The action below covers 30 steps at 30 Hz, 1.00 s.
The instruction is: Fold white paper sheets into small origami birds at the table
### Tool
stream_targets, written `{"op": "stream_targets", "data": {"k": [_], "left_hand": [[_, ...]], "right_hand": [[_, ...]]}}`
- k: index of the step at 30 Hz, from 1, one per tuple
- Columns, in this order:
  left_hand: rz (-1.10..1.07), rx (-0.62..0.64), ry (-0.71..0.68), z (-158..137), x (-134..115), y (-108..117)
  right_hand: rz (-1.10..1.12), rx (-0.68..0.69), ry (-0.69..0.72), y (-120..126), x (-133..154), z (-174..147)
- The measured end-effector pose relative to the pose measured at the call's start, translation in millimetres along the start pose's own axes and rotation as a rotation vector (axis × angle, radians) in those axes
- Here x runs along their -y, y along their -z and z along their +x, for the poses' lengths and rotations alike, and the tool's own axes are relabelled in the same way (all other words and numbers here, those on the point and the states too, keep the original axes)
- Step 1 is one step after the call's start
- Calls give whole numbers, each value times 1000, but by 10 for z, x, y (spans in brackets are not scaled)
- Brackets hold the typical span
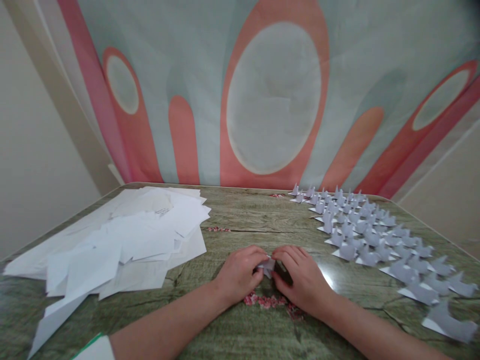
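Between my two hands, low in the middle of the head view, is a small folded piece of white paper (267, 266). My left hand (240, 272) pinches it from the left with thumb and fingers. From the other side my right hand (300, 277) curls its fingers against the paper's right edge, thumb below. Parts of the paper are hidden behind the fingers, so its full shape cannot be made out. Both hands are just above the wood-patterned table (240, 207), over a printed band of pink flowers.
A loose, overlapping pile of white paper sheets (142, 235) covers the table's left side. On the right stand several rows of small folded paper birds (348, 227), reaching to the far edge. Behind the table hangs a patterned backdrop (208, 60) in pale green and coral.
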<state>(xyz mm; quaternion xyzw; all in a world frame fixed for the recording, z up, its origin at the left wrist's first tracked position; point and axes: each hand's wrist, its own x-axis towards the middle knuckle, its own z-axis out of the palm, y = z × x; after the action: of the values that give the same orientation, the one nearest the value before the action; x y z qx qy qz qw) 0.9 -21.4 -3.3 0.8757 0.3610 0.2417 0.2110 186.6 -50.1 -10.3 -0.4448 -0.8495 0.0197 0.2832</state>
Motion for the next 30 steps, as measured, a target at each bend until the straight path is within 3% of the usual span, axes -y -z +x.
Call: {"op": "stream_targets", "data": {"k": [4,8,20,24,30], "left_hand": [[-11,9,-14,1,-10,8],[47,15,-17,15,-28,28],[588,139,-48,95,-225,43],[643,178,-50,109,-272,60],[630,131,-67,107,-177,49]], "right_hand": [[105,-28,-137,-73,-22,6],[137,-11,-190,-97,-47,29],[138,-31,-184,-110,-65,23],[129,-33,-183,-113,-56,24],[131,-20,-197,-102,-38,35]]}}
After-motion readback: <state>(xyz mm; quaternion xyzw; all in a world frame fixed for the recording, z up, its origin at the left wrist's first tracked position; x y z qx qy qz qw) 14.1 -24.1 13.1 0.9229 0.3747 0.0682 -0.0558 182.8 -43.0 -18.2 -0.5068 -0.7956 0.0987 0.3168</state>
